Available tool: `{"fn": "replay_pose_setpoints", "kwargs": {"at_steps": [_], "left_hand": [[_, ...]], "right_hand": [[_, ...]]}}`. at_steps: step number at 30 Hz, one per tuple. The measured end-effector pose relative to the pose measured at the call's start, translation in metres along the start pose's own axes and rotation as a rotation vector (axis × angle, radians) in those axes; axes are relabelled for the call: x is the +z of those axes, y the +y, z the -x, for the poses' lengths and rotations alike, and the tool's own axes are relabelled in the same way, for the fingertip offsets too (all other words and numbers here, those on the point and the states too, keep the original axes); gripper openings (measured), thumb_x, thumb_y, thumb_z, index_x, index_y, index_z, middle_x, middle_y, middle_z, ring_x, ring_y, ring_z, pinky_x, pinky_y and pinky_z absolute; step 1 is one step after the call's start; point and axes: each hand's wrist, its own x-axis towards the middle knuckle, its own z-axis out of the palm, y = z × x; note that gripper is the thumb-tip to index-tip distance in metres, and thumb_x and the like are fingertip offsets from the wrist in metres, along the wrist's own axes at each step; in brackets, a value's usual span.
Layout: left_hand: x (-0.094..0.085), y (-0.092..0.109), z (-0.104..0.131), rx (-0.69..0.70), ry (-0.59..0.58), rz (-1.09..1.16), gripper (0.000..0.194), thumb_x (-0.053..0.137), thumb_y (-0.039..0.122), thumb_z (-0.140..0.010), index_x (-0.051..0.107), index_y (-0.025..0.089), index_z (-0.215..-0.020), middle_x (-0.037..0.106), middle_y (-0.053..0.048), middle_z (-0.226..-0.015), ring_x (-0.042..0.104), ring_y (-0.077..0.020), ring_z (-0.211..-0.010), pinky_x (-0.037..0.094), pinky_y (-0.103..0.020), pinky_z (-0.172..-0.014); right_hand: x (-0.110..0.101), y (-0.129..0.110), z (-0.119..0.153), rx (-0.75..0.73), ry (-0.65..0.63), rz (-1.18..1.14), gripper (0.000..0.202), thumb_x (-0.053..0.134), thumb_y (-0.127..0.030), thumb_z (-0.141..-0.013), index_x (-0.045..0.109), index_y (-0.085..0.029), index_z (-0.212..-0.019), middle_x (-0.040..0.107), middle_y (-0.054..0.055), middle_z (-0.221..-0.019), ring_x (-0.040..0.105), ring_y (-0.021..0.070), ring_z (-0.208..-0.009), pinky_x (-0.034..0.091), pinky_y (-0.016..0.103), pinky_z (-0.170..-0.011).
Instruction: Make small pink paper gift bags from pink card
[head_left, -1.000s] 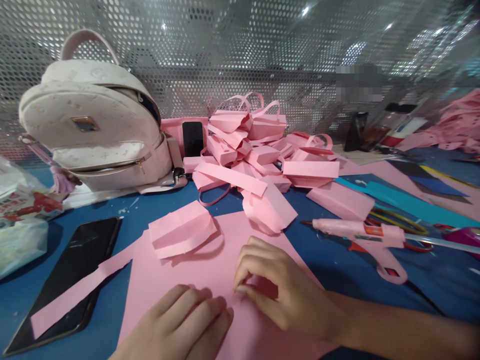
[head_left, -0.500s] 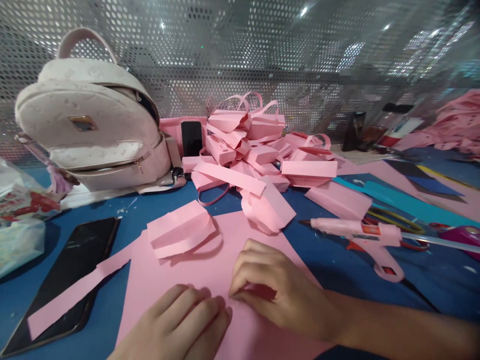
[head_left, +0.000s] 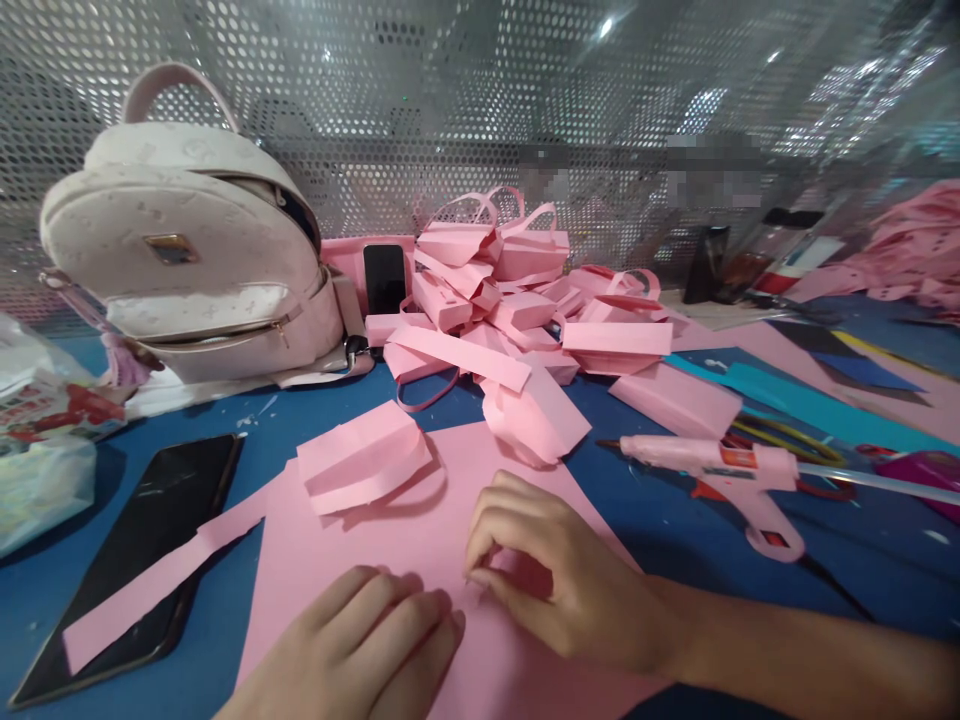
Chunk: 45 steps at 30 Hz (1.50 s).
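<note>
Low over a large pink paper sheet (head_left: 442,480), my left hand (head_left: 375,640) is closed, its fingers curled together and their tips turned down toward the paper. Just to its right my right hand (head_left: 547,580) pinches with thumb and index finger close to the sheet. Whatever sits between the fingers of either hand is too small or hidden to name. On the far part of the sheet lies a folded pink paper bag (head_left: 367,460) with a looped strip. A narrow pink paper strip (head_left: 150,590) runs from the sheet's left edge across a dark phone (head_left: 161,490).
A heap of pink paper bags (head_left: 487,290) stands behind the sheet, beside a smaller phone (head_left: 385,280). To the left are a white backpack (head_left: 202,240) and a plastic bag (head_left: 45,490). At right lies a pink glue gun (head_left: 712,460) with its cord, near turquoise paper (head_left: 817,400).
My right hand has shifted very slightly right, away from the left hand, still pinching. The view has drifted a little; the bags and glue gun stay put.
</note>
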Motion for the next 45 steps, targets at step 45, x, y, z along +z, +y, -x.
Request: {"fn": "replay_pose_setpoints", "kwargs": {"at_steps": [45], "left_hand": [[0.0014, -0.0011, -0.0004, -0.001, 0.023, 0.008, 0.037, 0.036, 0.009, -0.103, 0.073, 0.015, -0.108, 0.068, -0.005, -0.096, 0.061, -0.0191, -0.083, 0.053, -0.032, -0.074]], "right_hand": [[-0.0019, -0.0005, 0.0029, 0.003, -0.076, -0.022, 0.010, 0.056, -0.015, -0.091, 0.055, -0.019, -0.082, 0.058, 0.002, -0.079, 0.050, 0.0180, -0.080, 0.038, 0.032, -0.071]]}}
